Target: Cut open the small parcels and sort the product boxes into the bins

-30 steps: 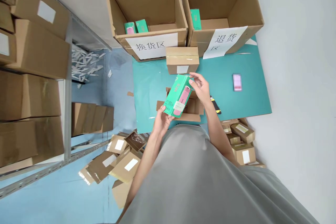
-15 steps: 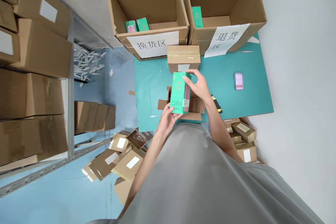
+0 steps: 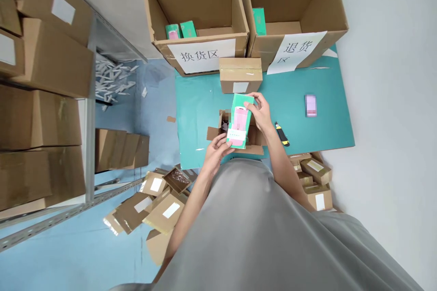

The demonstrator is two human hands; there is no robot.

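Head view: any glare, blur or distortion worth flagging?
Head view: the green box's front looks pale, perhaps from glare; head view: the phone's screen is pixelated; head view: the cartons at left look stretched and tilted, likely wide-angle distortion.

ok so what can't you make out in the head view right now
Head view: back of the green box, turned away from the camera.
Head view: contents of the open carton, partly hidden by the green box, left hand and right hand.
Head view: screen of the phone, blurred by pixelation.
Head view: stacked cartons, cut off by the left edge.
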